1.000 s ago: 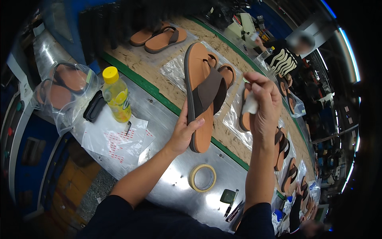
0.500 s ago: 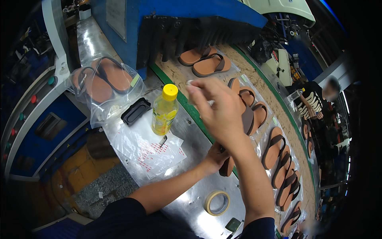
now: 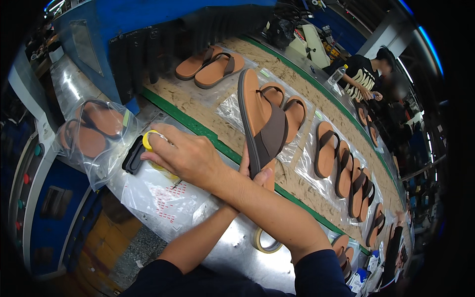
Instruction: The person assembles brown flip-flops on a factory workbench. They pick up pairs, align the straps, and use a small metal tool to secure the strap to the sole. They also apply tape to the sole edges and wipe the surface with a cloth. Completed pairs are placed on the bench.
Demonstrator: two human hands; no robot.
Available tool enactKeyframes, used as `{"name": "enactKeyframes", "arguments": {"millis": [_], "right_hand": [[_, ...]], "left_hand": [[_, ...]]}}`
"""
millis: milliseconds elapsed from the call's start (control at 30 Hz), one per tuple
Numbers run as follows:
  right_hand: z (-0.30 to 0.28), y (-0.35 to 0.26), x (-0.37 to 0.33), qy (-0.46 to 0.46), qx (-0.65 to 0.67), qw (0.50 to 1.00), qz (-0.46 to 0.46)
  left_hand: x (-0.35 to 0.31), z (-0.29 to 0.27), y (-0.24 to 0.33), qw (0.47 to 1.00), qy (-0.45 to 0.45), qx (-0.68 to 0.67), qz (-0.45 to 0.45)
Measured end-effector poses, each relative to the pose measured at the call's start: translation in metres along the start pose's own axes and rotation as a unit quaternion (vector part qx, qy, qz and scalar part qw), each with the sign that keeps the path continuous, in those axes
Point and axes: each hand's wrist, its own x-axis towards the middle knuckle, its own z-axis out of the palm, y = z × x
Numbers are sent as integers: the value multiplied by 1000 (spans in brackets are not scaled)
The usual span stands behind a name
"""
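Observation:
My left hand (image 3: 255,175) grips a brown thong sandal (image 3: 252,109) with a tan footbed, its toe end pointing up and away. Part of a second tan sole (image 3: 269,182) shows beside that thumb. My right forearm crosses over the left one. Curled fingers of my right hand (image 3: 185,153) are at the yellow cap (image 3: 147,140) of a drink bottle and cover most of the bottle; whether they grip the cap or only pass in front is hidden. Next to it lies a black tray (image 3: 132,155). A clear-bagged pair of sandals (image 3: 94,128) sits at the left.
Sheets with red marks (image 3: 168,203) lie on the metal table (image 3: 217,245), near a tape roll (image 3: 267,241). Beyond a green edge (image 3: 198,129), a belt (image 3: 277,67) carries several sandals (image 3: 324,148) on clear plastic. A co-worker (image 3: 363,81) stands across it.
My right hand has gone left and down from above the belt to the bottle. The sandal in my left hand now shows fully, raised and farther forward. The whole view has shifted.

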Motion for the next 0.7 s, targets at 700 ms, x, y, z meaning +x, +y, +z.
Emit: {"name": "enactKeyframes", "arguments": {"millis": [700], "right_hand": [[-36, 27, -10, 206, 582, 543, 569]], "left_hand": [[-14, -34, -61, 969, -93, 227, 11]]}}
